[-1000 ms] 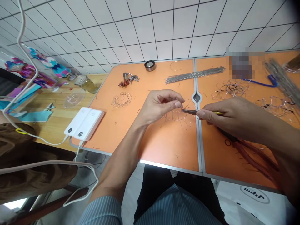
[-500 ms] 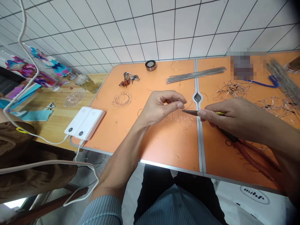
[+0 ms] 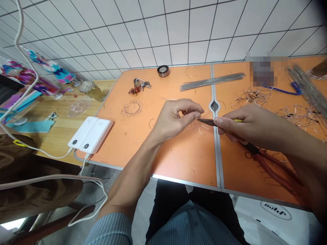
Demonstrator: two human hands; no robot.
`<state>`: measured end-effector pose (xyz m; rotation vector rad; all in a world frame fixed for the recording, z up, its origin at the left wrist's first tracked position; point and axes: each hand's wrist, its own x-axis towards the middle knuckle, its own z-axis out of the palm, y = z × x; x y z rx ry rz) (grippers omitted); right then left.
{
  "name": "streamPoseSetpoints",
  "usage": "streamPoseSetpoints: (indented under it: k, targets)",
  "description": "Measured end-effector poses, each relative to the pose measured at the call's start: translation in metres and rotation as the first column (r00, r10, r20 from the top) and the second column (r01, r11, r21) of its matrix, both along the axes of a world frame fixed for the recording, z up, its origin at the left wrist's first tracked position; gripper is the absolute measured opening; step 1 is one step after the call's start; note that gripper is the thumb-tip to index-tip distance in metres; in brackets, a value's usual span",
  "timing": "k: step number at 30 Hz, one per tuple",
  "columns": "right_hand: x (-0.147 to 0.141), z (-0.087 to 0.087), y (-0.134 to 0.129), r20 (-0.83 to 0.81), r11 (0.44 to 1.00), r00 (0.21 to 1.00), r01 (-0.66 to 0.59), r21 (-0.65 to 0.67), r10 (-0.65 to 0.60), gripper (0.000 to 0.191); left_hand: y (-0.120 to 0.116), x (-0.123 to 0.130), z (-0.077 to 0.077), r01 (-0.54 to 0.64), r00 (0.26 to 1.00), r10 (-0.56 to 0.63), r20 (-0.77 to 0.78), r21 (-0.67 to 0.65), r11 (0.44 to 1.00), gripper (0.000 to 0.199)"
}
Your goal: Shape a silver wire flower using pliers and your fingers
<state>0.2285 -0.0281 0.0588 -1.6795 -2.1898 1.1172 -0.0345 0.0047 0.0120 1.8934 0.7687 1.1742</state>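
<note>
L hand (image 3: pixel 176 117) is pinching the loopy wire piece (image 3: pixel 201 127) over the orange counter (image 3: pixel 178 156), R hand (image 3: pixel 245 124) is gripping the pliers (image 3: pixel 207 121), tips sitting rt by the pinch. IMO holding wire close to the tips & turning gently is key, w/ red-handled cutters (image 3: pixel 274 170) lying nearby btw.

Pliers: dark-nosed, yellow-handled metal pliers (image 3: pixel 207 121), mid-frame; handles mostly covered by the bare right hand (image 3: pixel 245 124)
Wire: thin looped coppery wire piece (image 3: pixel 200 128), partly hidden behind the bare left hand (image 3: pixel 176 117); contact with the plier tip too small to tell
Cutters: long red-handled cutters (image 3: pixel 261 160), lower right; partly covered by the right forearm (image 3: pixel 293 146)
Block: greyish-purple block (image 3: pixel 262 71), upper right; pixelated
Container: round brown container (image 3: pixel 320 72), cut off at right edge
</note>
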Motion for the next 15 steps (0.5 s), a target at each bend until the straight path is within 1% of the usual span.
streamPoseSetpoints:
  k: [4, 9, 11, 12, 15]
  targets:
    - [0.001, -0.002, 0.002, -0.043, 0.998, 0.999, -0.009, -0.059, 0.006, 0.070, -0.002, 0.001, -0.001, -0.018, 0.999, 0.019, -0.037, 0.047, 0.999, 0.017]
    - [0.001, 0.003, 0.007, -0.053, 0.994, 0.998, -0.026, -0.103, 0.021, 0.073, -0.003, 0.003, -0.002, -0.022, 0.997, 0.028, -0.069, 0.081, 0.996, 0.018]
    - [0.005, 0.005, 0.007, -0.029, 0.993, 0.999, -0.044, -0.114, 0.041, 0.074, -0.001, 0.003, -0.003, -0.036, 0.998, 0.038, -0.057, 0.042, 0.998, 0.020]
    - [0.008, 0.005, 0.006, -0.010, 0.993, 0.998, -0.060, -0.102, 0.060, 0.075, 0.001, 0.003, -0.005, -0.056, 0.998, 0.056, -0.030, 0.001, 0.998, 0.022]
    - [0.013, -0.001, -0.004, 0.111, 0.988, 0.982, -0.155, -0.009, 0.155, 0.075, 0.008, 0.001, -0.010, -0.122, 0.984, 0.143, 0.106, -0.185, 0.975, 0.032]
